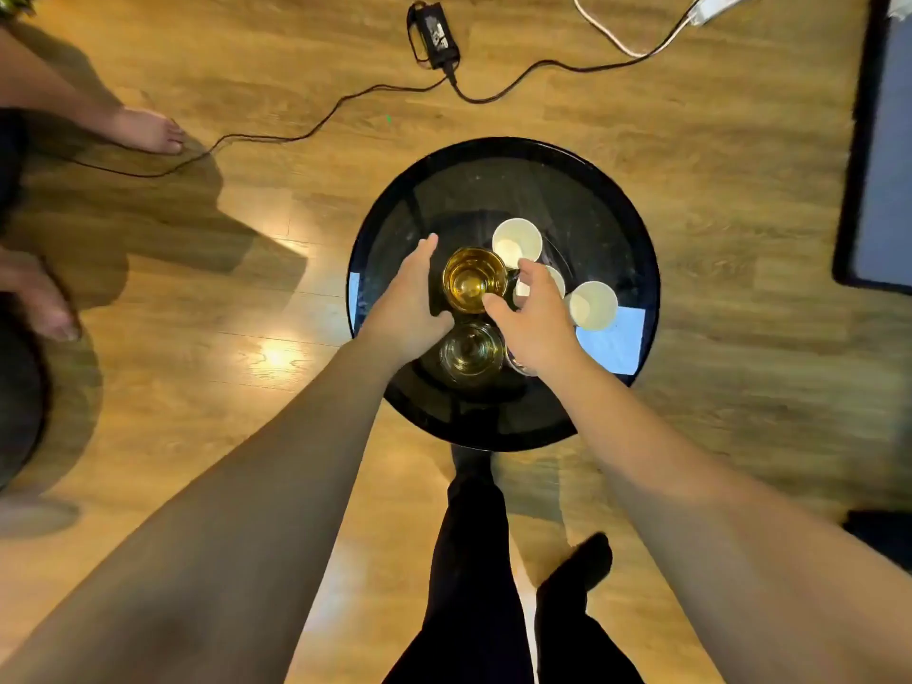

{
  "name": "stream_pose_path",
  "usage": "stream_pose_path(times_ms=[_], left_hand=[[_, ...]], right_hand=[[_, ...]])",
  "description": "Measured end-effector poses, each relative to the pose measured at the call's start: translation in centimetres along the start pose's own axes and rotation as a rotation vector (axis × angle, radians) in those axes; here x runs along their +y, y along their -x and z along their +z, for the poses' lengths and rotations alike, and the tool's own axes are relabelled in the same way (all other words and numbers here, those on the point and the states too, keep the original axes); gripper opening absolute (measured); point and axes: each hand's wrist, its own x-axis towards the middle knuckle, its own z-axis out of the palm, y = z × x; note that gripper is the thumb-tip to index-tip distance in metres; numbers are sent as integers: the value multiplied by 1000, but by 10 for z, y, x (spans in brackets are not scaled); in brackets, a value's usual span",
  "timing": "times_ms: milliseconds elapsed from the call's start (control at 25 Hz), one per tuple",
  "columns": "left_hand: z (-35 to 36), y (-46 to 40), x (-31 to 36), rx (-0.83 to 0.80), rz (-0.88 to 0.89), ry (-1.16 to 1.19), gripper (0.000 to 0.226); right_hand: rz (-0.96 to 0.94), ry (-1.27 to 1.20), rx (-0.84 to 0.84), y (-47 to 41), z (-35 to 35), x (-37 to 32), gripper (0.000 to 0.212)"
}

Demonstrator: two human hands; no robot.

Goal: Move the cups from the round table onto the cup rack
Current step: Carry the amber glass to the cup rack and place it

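A round black glass table (612, 199) carries the cups. An amber glass mug (473, 280) stands at its middle, with a clear glass (471, 355) just in front of it. Three white paper cups sit to the right: one at the back (517, 240), one on the right (593, 305), and one (556, 279) half hidden by my fingers. My left hand (410, 301) lies against the mug's left side with straight fingers. My right hand (532, 315) curls around the mug's handle side, its thumb at the rim. No cup rack is in view.
The floor is wood. A black power adapter (434, 34) and its cable (306, 135) lie beyond the table, with a white cable (617, 39) further right. Another person's bare feet (148, 130) stand at the left. A dark framed panel (873, 155) is at the right. My legs are below the table.
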Motion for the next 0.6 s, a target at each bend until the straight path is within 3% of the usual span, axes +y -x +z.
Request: stream_pose_path(times_ms=[240, 480, 600], left_hand=[[11, -42, -3, -169, 71, -198, 108], [25, -66, -11, -200, 109, -260, 114], [24, -69, -13, -185, 155, -230, 105]], right_hand=[[133, 40, -83, -26, 9, -7, 53], [184, 8, -69, -42, 13, -7, 39], [199, -32, -71, -43, 13, -9, 40]])
